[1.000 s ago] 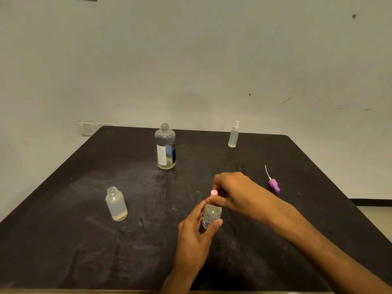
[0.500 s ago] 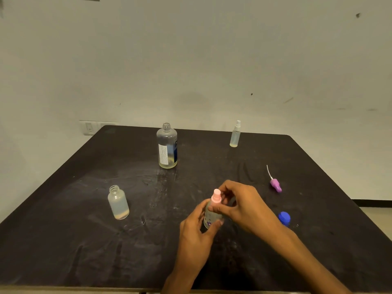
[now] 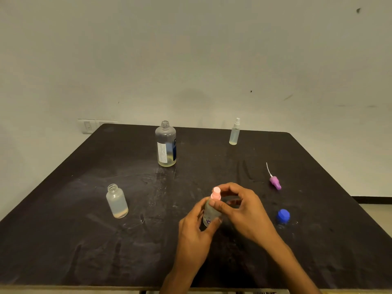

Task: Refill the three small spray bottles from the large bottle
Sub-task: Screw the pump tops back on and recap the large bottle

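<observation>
My left hand (image 3: 194, 232) grips the body of a small spray bottle (image 3: 209, 217) standing near the table's front middle. My right hand (image 3: 244, 211) pinches its pink spray top (image 3: 216, 194) between thumb and fingers. A second small bottle (image 3: 117, 201), uncapped and frosted, stands to the left with a little liquid in it. The third small spray bottle (image 3: 234, 132), with a white sprayer on, stands at the back right. The large clear bottle (image 3: 165, 145) with a blue and white label stands uncapped at the back middle, nearly empty.
A purple spray top with its dip tube (image 3: 274, 181) lies on the black table (image 3: 63, 240) to the right. A blue cap (image 3: 283, 215) lies near my right wrist. A white wall stands behind, with a switch plate (image 3: 88, 126) at left.
My right hand has drawn back from over the pink top to its side, baring the top and the blue cap. The view has tilted a little.
</observation>
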